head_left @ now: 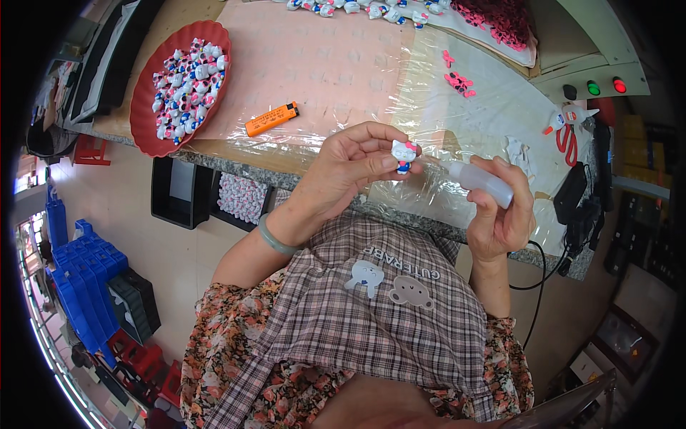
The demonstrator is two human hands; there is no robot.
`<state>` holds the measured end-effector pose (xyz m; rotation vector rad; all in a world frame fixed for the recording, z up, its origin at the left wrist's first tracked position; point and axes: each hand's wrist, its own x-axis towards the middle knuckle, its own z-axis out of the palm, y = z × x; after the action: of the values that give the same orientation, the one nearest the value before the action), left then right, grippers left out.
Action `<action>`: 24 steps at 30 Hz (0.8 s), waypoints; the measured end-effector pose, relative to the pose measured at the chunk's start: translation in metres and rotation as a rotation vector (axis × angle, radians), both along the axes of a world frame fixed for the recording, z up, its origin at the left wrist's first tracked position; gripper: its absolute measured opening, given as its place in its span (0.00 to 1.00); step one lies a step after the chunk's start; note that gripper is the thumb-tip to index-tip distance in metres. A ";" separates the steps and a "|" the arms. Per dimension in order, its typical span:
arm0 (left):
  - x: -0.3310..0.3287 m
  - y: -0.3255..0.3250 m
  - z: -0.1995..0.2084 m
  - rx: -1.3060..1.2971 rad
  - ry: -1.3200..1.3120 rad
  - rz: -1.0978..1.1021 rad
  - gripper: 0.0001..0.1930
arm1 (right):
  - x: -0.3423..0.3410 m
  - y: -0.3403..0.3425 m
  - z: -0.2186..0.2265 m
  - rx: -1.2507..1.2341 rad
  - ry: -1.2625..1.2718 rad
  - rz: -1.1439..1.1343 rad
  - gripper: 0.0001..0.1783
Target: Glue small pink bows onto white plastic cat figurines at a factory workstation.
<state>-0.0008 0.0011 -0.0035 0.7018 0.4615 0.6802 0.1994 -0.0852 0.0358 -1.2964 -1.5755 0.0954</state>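
Note:
Between the thumb and fingers of my left hand (351, 166) is a small white cat figurine (404, 153) with a pink bow and blue clothes. My right hand (504, 214) grips a translucent squeeze bottle (483, 184), tilted so that its thin nozzle points left at the figurine. Whether the nozzle tip touches the figurine I cannot tell. Both hands are above the near edge of the worktable. On the table beyond my left hand lies an orange lighter (272, 119). Small pink bow pieces (459, 84) lie on the plastic-covered surface beyond my right hand.
A red scalloped bowl (143, 123) heaped with figurines stands at left. More figurines (357, 8) line the far edge, beside a pile of pink pieces (493, 21). At right are red-handled scissors (567, 146), another bottle (575, 114) and a box with lit buttons (593, 87). Black trays (180, 191) sit below the table edge.

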 end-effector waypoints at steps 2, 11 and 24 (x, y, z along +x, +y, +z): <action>0.000 0.000 0.000 0.002 0.002 0.000 0.14 | 0.000 0.003 0.001 0.095 -0.082 0.028 0.23; 0.001 -0.001 0.002 -0.004 0.011 0.053 0.14 | 0.000 0.003 0.009 0.017 -0.144 0.083 0.20; 0.002 0.002 0.003 -0.008 0.012 0.001 0.15 | 0.004 0.002 -0.004 -0.015 0.192 0.075 0.21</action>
<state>0.0011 0.0033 -0.0005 0.6981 0.4751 0.6749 0.2039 -0.0835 0.0315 -1.2031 -1.4611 0.2711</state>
